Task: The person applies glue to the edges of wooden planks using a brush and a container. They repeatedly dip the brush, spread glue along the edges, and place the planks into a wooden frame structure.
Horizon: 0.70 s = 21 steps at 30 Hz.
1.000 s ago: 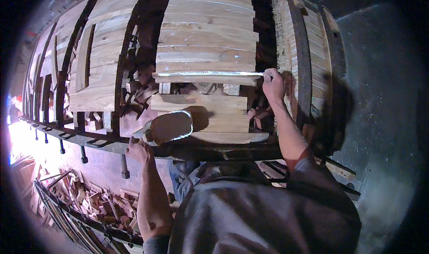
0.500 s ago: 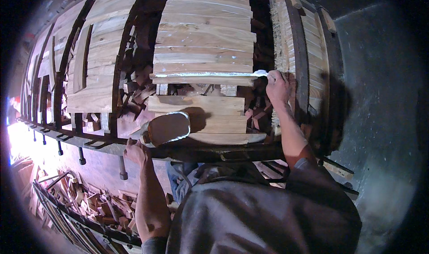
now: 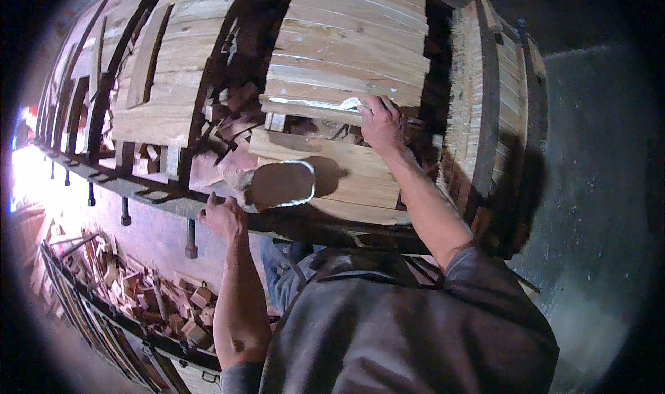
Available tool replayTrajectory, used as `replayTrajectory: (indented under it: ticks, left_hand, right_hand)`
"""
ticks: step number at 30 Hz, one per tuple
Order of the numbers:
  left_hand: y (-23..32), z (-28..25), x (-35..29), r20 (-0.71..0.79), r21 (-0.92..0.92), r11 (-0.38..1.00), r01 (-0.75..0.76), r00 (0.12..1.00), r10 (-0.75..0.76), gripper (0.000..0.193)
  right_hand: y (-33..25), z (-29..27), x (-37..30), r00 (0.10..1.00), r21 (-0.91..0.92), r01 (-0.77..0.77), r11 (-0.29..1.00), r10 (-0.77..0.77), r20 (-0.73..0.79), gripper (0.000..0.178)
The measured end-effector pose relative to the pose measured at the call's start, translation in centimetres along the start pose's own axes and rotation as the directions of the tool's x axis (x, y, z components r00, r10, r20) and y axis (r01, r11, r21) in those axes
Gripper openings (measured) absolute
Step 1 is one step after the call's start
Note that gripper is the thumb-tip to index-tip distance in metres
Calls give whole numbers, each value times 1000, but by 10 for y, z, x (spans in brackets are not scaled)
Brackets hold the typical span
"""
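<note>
My right hand point(image 3: 382, 122) is closed around a small white-coated piece point(image 3: 351, 104) and holds it against the edge of a wooden strip point(image 3: 315, 109). A line of white paste lies along that edge, to the left of the hand. My left hand point(image 3: 226, 217) has its fingers curled at the metal rail point(image 3: 161, 199), beside the narrow end of an open container point(image 3: 282, 185). White paste coats the container's rim; its inside looks brown. Whether those fingers grip the rail or the container is hidden. Between strip and container lie several pale boards point(image 3: 346, 151).
Panels of joined strips lie beyond point(image 3: 346, 48) and to the left point(image 3: 170, 68), between dark bars. Clamped boards with rough ends point(image 3: 465, 103) stand at the right. Bolts point(image 3: 191, 238) hang below the rail. Wood offcuts point(image 3: 149, 290) fill a framed bin at lower left.
My right hand has moved left along the strip with the white-coated piece, from its right end toward the middle. The view has shifted and turned slightly. The left hand stays beside the container.
</note>
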<state>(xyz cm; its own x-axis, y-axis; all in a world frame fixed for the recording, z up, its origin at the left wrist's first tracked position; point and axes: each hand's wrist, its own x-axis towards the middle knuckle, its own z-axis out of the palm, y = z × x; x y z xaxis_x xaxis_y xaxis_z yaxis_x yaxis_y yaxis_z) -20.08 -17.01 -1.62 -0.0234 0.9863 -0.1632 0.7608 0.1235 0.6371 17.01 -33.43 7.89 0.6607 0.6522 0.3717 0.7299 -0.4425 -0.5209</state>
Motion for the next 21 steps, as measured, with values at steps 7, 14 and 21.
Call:
replayTrajectory:
  ticks: [7, 14, 21]
  left_hand:
    - [37, -13, -12, -36, 159, 986, 57, 998, -52, 45]
    - [73, -28, -19, 23, 182, 983, 3, 1000, -7, 41]
    - [52, -19, -17, -75, 111, 992, -53, 995, 62, 40]
  right_hand:
    - [-43, 58, 22, 991, 76, 129, 989, -132, 31, 15]
    - [-85, 103, 38, 982, 192, 163, 968, -178, 64, 18]
    - [-107, 131, 55, 981, 257, 191, 947, -195, -12, 17]
